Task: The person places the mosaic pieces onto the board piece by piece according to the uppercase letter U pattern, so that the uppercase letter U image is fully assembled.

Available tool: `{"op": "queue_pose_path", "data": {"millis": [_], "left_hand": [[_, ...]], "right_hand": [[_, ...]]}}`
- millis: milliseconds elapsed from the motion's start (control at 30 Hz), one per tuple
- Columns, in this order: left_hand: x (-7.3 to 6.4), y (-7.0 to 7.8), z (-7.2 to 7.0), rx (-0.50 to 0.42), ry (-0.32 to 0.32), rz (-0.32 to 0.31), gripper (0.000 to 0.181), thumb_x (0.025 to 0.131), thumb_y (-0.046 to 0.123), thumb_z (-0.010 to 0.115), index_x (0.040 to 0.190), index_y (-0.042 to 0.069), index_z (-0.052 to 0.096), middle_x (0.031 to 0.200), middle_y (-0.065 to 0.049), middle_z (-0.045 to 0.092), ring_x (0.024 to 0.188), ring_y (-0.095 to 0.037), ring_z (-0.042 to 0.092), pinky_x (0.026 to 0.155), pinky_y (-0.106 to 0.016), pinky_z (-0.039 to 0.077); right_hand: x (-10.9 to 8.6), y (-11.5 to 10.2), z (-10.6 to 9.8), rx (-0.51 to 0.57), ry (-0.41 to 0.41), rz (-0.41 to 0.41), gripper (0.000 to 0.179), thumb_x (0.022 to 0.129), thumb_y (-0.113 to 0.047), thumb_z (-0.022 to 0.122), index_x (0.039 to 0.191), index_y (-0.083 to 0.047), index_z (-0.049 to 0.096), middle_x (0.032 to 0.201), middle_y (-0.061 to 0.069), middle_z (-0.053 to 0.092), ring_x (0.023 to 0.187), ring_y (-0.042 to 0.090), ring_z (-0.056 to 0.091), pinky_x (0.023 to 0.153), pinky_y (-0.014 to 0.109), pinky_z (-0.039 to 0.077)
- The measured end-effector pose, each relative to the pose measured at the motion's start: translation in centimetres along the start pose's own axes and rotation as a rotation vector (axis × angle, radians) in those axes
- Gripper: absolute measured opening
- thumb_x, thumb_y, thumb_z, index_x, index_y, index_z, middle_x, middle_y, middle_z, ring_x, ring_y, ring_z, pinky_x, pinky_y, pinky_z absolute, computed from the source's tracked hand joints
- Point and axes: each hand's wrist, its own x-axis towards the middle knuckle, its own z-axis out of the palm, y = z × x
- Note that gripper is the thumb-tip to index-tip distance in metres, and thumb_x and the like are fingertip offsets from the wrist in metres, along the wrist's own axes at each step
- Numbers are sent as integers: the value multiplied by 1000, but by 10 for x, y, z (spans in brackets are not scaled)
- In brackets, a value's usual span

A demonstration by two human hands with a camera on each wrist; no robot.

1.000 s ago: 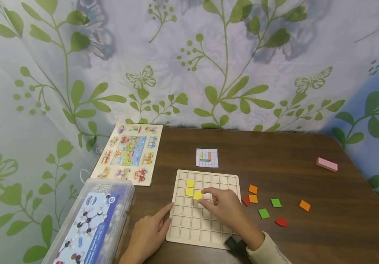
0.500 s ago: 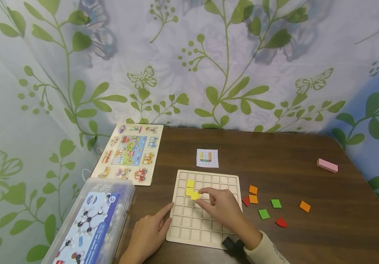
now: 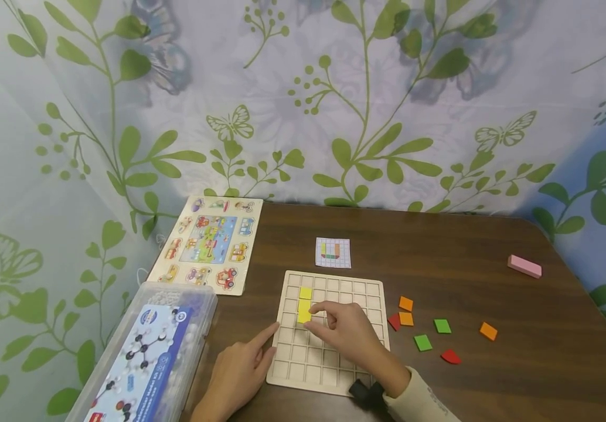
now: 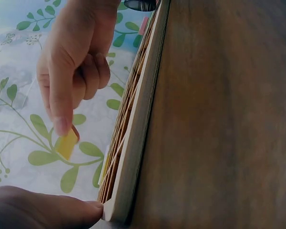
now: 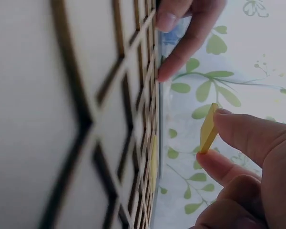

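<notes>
Between thumb and index finger, my right hand (image 3: 349, 329) pinches a yellow square tile (image 5: 209, 129) by its edges. The wrist views show this tile raised above the wooden grid board (image 3: 329, 375). In the head view it overlaps the left part of the board, just below two yellow tiles (image 3: 305, 292) lying in one column. My left hand (image 3: 239, 370) rests at the board's left edge, its index fingertip and thumb (image 4: 43, 210) touching the rim.
Right of the board lie orange tiles (image 3: 489, 331), green tiles (image 3: 423, 343) and red quarter-round pieces (image 3: 450, 356). A pattern card (image 3: 333, 253) is behind it. Leftward are a picture puzzle (image 3: 239, 234) and a clear molecular model kit box (image 3: 145, 363). A pink block (image 3: 524, 266) sits far right.
My right hand has moved a little left with the yellow tile, from the neighbouring column to below the two placed yellow tiles. The left hand has stayed at the board's edge.
</notes>
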Motion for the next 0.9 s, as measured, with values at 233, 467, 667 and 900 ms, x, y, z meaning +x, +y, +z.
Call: {"op": "queue_pose_path", "data": {"millis": [233,467,667,900], "left_hand": [[-1,-1,1,0,-3,3,40,95,25,72,135,26,69,53,22,28,45,3,21,44,-23,22],[0,0,-1,-7,1,7,40,96,25,72,136,26,68,53,22,28,45,3,21,44,-23,22],[1,0,-1,-7,9,18,40,95,24,72,135,24,69,53,22,28,45,3,20,44,-23,21],[-1,0,0,-15,40,38,40,94,22,74,134,23,70,54,24,25,46,5,17,43,-21,21]], "right_hand": [[2,3,7,-54,-4,-7,25,87,-34,82,106,-17,78,52,-17,35,46,-1,25,44,21,25],[7,7,12,-142,-18,17,25,85,-38,83,102,-20,77,53,-17,40,48,0,30,45,22,26],[8,8,15,-218,-30,20,26,84,-41,84,99,-22,77,53,-18,43,51,0,36,48,23,30],[7,7,16,-239,-44,20,26,83,-40,85,101,-23,76,56,-18,45,53,1,39,49,24,33]]}}
